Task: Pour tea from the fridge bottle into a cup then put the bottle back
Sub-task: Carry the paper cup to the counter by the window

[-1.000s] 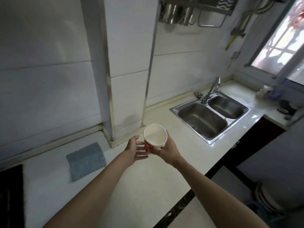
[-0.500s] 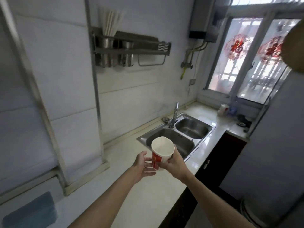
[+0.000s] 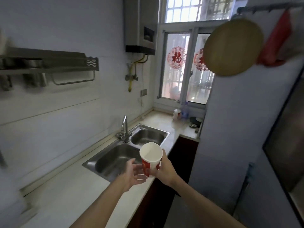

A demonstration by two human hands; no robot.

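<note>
The right hand (image 3: pixel 166 170) held the white paper cup with the red printed band (image 3: pixel 151 157) around its lower wall. Its fingers were curled about the cup, which stood mouth up and tipped slightly towards the camera. The inside looked white and dry, so I judged that no tea had been poured yet. The left hand (image 3: pixel 133 173) lay open just beside the cup's base, fingers straight and spread. Whether its fingertips touched the paper I could not tell. The cup hung in the air over the front edge of the pale stone countertop (image 3: pixel 74 195), just beside the near bowl of the stainless steel double sink (image 3: pixel 92 163). The tea bottle was nowhere in view. The tall grey-blue slab (image 3: pixel 230 129) on the right was probably the fridge that held it.

The step in hand appeared to be parking the cup so the hands could go for the bottle. Done well, the cup would be set flat on bare counter, well back from the front edge and apart from the sink rim, since an empty paper cup is light and tips at a nudge. The grip wanted to be gentle, as thin paper walls buckle under a squeeze. Letting go only once the base sat level would free both hands for the door and the cap
</note>
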